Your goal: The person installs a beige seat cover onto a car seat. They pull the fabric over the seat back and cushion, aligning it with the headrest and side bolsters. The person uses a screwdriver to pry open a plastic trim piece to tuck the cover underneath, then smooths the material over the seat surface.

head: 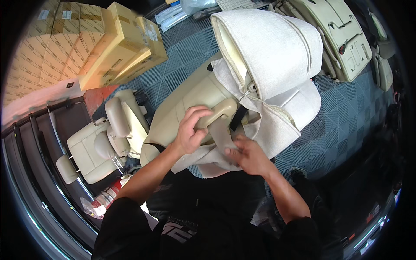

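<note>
A beige vehicle seat (pixel 182 97) lies before me, partly wrapped in a light grey fabric seat cover (pixel 276 48) with an open zipper (pixel 246 94). My left hand (pixel 192 131) rests its curved fingers on a beige plastic trim piece (pixel 224 109) on the seat's side. Beneath that trim a greyish-beige strap or flap (pixel 222 133) runs down towards my right hand (pixel 245 154), which is blurred, its fingers bent at the material; its exact hold is unclear. A black strap (pixel 239 117) shows just right of the trim. Loose cover fabric (pixel 195 159) bunches along the near side.
Cardboard boxes (pixel 120 58) are stacked at upper left. Beige seats with headrests (pixel 94 146) lie at left, beside dark ribbed panels (pixel 42 146). More seat parts (pixel 347 39) stand at upper right on the patterned floor (pixel 344 107). A shoe (pixel 297 170) shows at lower right.
</note>
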Available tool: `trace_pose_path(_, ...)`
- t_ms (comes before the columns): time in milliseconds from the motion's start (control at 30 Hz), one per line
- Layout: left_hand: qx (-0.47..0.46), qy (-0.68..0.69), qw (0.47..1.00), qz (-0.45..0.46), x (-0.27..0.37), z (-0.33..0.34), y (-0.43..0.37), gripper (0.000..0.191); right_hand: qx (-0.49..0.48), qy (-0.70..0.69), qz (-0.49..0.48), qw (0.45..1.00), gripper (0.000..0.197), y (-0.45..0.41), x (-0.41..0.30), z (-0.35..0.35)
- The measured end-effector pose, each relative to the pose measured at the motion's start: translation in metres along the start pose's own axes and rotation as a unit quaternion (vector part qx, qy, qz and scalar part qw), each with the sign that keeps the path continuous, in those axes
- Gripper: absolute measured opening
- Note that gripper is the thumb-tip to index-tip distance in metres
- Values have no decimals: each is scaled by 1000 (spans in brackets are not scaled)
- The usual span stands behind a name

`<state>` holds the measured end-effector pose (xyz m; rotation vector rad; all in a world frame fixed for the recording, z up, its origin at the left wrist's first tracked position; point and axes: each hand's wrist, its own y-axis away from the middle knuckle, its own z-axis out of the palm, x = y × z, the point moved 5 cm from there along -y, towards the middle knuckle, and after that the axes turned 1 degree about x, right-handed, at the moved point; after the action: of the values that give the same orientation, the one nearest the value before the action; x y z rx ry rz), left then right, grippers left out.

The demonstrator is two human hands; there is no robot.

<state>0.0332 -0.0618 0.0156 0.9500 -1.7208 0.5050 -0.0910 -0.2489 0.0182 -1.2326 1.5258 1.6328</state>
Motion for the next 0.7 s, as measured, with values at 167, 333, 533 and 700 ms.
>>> trace_pose_path(167, -23, -80, 995, 61, 8, 4, 7, 61, -8, 65, -82, 994, 24, 32, -31, -13)
trace_pose_path(333, -48, -86, 993, 60, 11, 8, 8, 62, -39, -5, -15, 999, 27, 17, -21, -11)
trace_pose_path(533, -40, -48, 997, 39, 10, 8, 5, 60, 22, -44, 81, 996, 32, -31, 13, 10)
trace_pose_path(700, -42, -68, 996, 29, 6, 6, 7, 60, -5, 66, 19, 998, 28, -24, 7, 20)
